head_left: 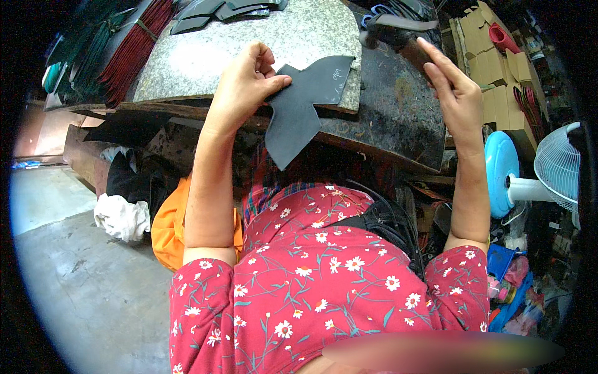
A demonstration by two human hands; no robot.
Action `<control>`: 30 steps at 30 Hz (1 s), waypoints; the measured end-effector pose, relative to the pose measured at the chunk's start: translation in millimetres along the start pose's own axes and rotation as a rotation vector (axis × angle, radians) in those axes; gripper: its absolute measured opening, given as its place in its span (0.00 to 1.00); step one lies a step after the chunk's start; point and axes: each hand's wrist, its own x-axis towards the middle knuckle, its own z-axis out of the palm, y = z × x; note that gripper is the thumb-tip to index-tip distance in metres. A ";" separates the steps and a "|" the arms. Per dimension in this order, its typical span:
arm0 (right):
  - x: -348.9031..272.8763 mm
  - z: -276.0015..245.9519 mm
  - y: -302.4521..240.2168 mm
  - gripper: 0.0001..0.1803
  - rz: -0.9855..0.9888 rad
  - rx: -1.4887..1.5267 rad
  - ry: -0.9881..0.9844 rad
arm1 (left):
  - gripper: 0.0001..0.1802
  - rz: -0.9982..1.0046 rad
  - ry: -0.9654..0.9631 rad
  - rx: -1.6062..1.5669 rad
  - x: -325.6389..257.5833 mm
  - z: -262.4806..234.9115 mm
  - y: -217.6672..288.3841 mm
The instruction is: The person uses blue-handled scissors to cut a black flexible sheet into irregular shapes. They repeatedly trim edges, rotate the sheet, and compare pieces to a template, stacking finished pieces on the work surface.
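My left hand (252,78) pinches the edge of a flat black cut-out piece (298,103) between thumb and fingers. The piece has pointed lobes and a notch, looks like thin leather or similar sheet, and bears pale handwriting on one lobe. It hangs partly over the front edge of a speckled stone slab (299,31). My right hand (458,93) is raised at the right of the bench, its index finger stretched out and thumb apart, with nothing visible in it. Just beyond its fingertip lies a dark heap with a grey curved strip (405,23); its details are blurred.
Black cut pieces (224,11) lie on the slab's far side. Bundles of dark red strips (134,53) and green strips sit at the left. A dark worktop (398,106) flanks the slab. Cardboard boxes (492,68) and a white-and-blue fan (501,174) stand at the right.
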 end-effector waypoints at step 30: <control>8.9 -3.5 -5.7 0.19 0.072 0.427 -0.025 | 0.29 0.163 0.070 0.021 43.3 22.6 16.3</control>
